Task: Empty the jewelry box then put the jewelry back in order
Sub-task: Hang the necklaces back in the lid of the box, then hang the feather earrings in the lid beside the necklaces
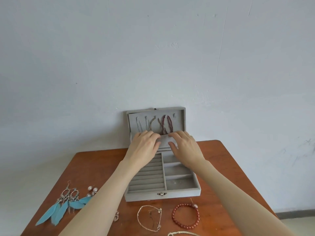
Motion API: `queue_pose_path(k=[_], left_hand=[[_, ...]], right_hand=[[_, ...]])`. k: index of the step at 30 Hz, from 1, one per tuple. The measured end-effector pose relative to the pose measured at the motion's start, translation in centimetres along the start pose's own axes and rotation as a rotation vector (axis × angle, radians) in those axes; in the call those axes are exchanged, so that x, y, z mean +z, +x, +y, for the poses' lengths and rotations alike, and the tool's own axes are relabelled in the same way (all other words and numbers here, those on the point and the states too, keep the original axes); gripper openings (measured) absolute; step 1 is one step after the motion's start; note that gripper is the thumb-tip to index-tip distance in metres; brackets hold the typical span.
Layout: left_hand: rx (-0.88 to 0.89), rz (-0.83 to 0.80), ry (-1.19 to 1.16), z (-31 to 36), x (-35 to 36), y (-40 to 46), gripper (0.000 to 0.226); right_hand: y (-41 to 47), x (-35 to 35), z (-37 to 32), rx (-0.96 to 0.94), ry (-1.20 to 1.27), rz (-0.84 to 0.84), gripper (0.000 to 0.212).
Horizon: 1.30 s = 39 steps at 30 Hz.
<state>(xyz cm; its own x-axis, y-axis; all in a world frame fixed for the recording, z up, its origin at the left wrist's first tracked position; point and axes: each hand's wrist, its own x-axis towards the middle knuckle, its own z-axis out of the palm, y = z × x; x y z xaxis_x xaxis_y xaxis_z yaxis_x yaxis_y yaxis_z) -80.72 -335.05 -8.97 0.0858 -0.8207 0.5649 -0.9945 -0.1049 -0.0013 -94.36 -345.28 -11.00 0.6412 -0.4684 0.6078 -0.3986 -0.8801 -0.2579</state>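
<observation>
- the grey jewelry box stands open at the middle of the frame on the brown table, its lid upright against the wall.
- the left hand and the right hand each have their grip clamped on the grey pocket flap at the bottom of the lid.
- a dark red bead necklace and thin chains hang inside the lid.
- in the lower part of the frame lie blue feather earrings, a thin chain bracelet and a red bead bracelet.

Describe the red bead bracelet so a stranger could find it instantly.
Start at the open grey jewelry box on the wooden table. On the table in front of its latch, toward the right, lies the red bead bracelet. Unlike the thin chain bracelet to its left, it is a ring of round red beads.
</observation>
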Motion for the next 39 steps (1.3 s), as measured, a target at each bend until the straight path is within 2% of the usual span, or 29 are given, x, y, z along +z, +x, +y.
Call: queue_pose_path(k=[5,10,17,23,29,33,39], left_hand=[[-0.034,-0.031,0.027,-0.4,-2.7,-6.2,0.025],[-0.168,-0.08,0.045,-2.5,-4.5,-13.9,0.022],[-0.487,-0.058,0.019,-8.9,-7.1,-20.2,0.019],[-0.834,-0.018,-0.241,-14.3,-7.1,-22.0,0.023],[-0.895,-0.021,-0.386,-16.3,-6.3,-19.9,0.026],[-0.914,-0.025,-0.449,-17.1,-5.3,-19.9,0.018],[-0.93,-0.012,-0.455,-17.3,-4.9,-20.0,0.01]], right_hand=[[-2.5,-0.1,-4.4,-0.044,0.033,-0.075,0.027],[-4.6,1.5,-9.8,-0.101,0.083,-0.182,0.029],[-3.6,4.0,-17.2,-0.181,0.153,-0.366,0.031],[-1.1,7.8,-21.8,-0.082,0.188,-0.526,0.032],[0.6,11.3,-24.7,-0.067,0.168,-0.602,0.026],[1.1,12.5,-25.5,-0.09,0.165,-0.667,0.022],[1.2,13.6,-25.7,-0.086,0.182,-0.626,0.019]])
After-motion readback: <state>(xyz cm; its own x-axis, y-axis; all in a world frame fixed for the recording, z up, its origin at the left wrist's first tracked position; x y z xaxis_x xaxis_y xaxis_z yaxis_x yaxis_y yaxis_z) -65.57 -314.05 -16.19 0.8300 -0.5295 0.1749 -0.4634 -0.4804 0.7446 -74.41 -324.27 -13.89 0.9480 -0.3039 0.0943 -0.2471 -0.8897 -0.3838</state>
